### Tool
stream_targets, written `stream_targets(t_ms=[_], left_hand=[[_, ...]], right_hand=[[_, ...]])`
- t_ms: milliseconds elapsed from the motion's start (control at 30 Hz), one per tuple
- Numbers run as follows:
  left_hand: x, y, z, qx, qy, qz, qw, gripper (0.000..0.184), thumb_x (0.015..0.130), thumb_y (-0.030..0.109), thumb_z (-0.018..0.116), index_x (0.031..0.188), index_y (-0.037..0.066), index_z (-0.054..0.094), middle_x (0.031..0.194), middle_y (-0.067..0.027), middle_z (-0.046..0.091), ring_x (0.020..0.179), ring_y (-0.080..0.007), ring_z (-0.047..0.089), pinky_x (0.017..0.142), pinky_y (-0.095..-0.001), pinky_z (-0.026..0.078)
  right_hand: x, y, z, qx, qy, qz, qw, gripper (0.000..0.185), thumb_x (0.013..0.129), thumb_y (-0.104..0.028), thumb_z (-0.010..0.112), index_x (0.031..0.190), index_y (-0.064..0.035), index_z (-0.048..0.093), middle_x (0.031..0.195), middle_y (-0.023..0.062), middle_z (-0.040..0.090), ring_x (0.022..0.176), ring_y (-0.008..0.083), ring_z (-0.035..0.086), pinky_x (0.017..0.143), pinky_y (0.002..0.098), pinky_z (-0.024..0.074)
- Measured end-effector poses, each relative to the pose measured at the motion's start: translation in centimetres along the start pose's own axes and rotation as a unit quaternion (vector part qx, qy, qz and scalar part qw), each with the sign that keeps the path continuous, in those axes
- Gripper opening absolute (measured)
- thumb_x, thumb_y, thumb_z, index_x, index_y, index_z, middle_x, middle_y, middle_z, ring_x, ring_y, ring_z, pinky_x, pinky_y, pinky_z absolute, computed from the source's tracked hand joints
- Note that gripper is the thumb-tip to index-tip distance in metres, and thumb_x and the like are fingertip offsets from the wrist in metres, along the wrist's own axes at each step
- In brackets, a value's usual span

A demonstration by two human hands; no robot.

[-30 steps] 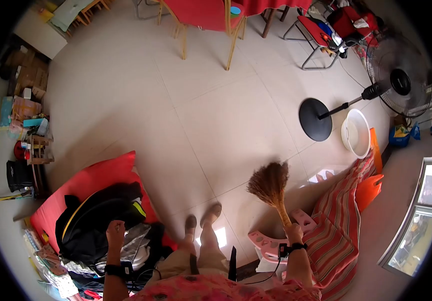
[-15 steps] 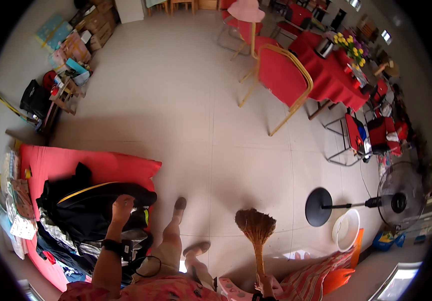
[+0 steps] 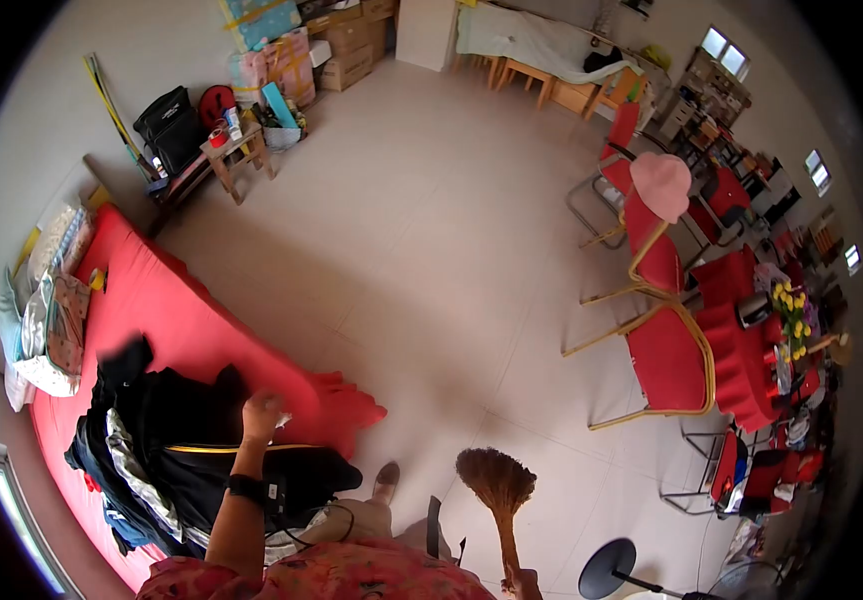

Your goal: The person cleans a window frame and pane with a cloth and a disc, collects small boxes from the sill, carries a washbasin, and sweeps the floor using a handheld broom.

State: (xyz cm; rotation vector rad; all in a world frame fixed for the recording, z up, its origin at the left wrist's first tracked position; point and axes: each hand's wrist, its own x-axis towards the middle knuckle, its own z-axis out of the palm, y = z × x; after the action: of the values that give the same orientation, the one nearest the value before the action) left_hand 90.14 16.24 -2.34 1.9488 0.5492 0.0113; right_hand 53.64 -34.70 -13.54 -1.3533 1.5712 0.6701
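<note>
My right hand (image 3: 521, 585) is wrapped round the handle of a straw broom (image 3: 496, 485) at the bottom edge, its bristles pointing forward over the tiled floor. My left hand (image 3: 263, 415) is closed in front of my body, above dark clothes (image 3: 181, 410) piled on a bed with a red cover (image 3: 181, 320). Something small and pale shows at its fingers, too small to name. One of my shoes (image 3: 385, 482) shows on the floor between the bed and the broom.
Red chairs (image 3: 666, 355) and a table with a red cloth (image 3: 731, 325) stand at the right. A fan base (image 3: 606, 568) is at the lower right. A small wooden stool (image 3: 236, 150) and cardboard boxes (image 3: 346, 68) line the far left wall.
The view has swung left, so the bed, stool and far wall show more, while the striped cloth has left view. My right hand still holds the broom, now lower in view.
</note>
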Motion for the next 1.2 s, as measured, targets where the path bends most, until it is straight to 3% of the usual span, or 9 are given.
stream_targets(t_ms=[167,200,267,467,600,900,967,1100,1200], left_hand=[[4.8,-4.4,-1.0,0.083,0.057,0.096,0.99,0.013,0.07,0.011,0.059,0.076,0.0,0.058,0.061,-0.0113,0.058,0.052,-0.0163,0.058,0.048,-0.0287,0.046],[5.2,-3.1,-0.7,0.082,0.067,0.088,0.99,0.013,0.07,0.011,0.059,0.076,0.0,0.058,0.061,-0.0113,0.058,0.052,-0.0163,0.058,0.048,-0.0287,0.046],[5.5,0.1,0.0,-0.08,0.091,-0.115,0.986,0.014,0.072,0.013,0.058,0.076,0.0,0.058,0.061,-0.0102,0.059,0.054,-0.0165,0.059,0.048,-0.0287,0.046],[10.8,-2.9,1.9,0.013,0.203,-0.08,0.976,0.017,0.075,0.016,0.056,0.079,0.0,0.06,0.063,-0.0096,0.06,0.051,-0.0156,0.058,0.047,-0.0268,0.046],[12.7,1.5,1.6,-0.078,0.247,-0.127,0.957,0.018,0.077,0.016,0.056,0.082,0.0,0.061,0.065,-0.0085,0.06,0.05,-0.0138,0.058,0.046,-0.026,0.046],[13.7,0.2,-4.3,-0.178,0.459,-0.189,0.85,0.013,0.076,0.012,0.056,0.079,0.0,0.059,0.06,-0.0035,0.054,0.048,-0.0096,0.05,0.044,-0.0218,0.041],[15.0,-2.3,-6.0,-0.18,0.504,-0.185,0.824,0.012,0.076,0.011,0.055,0.077,0.0,0.059,0.059,-0.0023,0.053,0.048,-0.0081,0.048,0.045,-0.0205,0.04],[19.1,-1.9,-9.6,-0.206,0.549,-0.218,0.78,0.011,0.076,0.011,0.055,0.076,0.001,0.059,0.054,-0.0009,0.05,0.046,-0.0081,0.048,0.042,-0.021,0.039],[23.6,-2.3,-12.4,-0.199,0.549,-0.229,0.779,0.013,0.077,0.013,0.054,0.081,0.001,0.059,0.058,-0.0029,0.053,0.044,-0.0094,0.048,0.04,-0.0217,0.039]], right_hand=[[2.7,-12.1,0.4,-0.067,-0.009,-0.025,0.997,0.047,0.073,-0.039,0.066,0.076,0.0063,0.054,0.056,0.0144,0.054,0.041,0.0229,0.053,0.041,0.0357,0.0453],[3.2,-15.0,0.6,-0.099,-0.011,-0.041,0.994,0.046,0.074,-0.038,0.065,0.073,0.006,0.053,0.054,0.0143,0.053,0.04,0.0221,0.052,0.038,0.0341,0.0452],[0.3,-22.3,1.7,-0.152,-0.021,-0.077,0.985,0.046,0.075,-0.037,0.064,0.07,0.0064,0.052,0.053,0.0148,0.052,0.039,0.0214,0.051,0.035,0.0319,0.0442],[2.7,-41.7,6.5,-0.312,-0.041,-0.15,0.937,0.045,0.074,-0.037,0.064,0.067,0.0056,0.053,0.053,0.0143,0.053,0.038,0.021,0.051,0.037,0.032,0.046],[2.4,-53.4,11.4,-0.374,-0.069,-0.169,0.909,0.041,0.071,-0.035,0.067,0.065,0.0039,0.054,0.056,0.0136,0.054,0.041,0.0197,0.053,0.04,0.0324,0.0475],[-2.9,-72.6,27.9,-0.475,-0.072,-0.222,0.848,0.045,0.066,-0.036,0.07,0.07,0.0054,0.055,0.056,0.0135,0.055,0.044,0.0212,0.054,0.041,0.0327,0.0475],[-2.5,-76.2,32.1,-0.553,-0.082,-0.269,0.784,0.045,0.07,-0.039,0.066,0.063,0.0046,0.055,0.055,0.0137,0.056,0.043,0.0189,0.056,0.041,0.0308,0.0478],[-9.2,-81.1,41.2,-0.505,-0.088,-0.252,0.82,0.048,0.067,-0.04,0.067,0.064,0.0075,0.056,0.056,0.015,0.057,0.044,0.0202,0.056,0.041,0.0316,0.0468],[-13.9,-84.7,48.6,-0.572,-0.08,-0.296,0.761,0.042,0.067,-0.036,0.067,0.062,0.0039,0.054,0.054,0.0111,0.054,0.044,0.0185,0.054,0.039,0.0295,0.0454]])
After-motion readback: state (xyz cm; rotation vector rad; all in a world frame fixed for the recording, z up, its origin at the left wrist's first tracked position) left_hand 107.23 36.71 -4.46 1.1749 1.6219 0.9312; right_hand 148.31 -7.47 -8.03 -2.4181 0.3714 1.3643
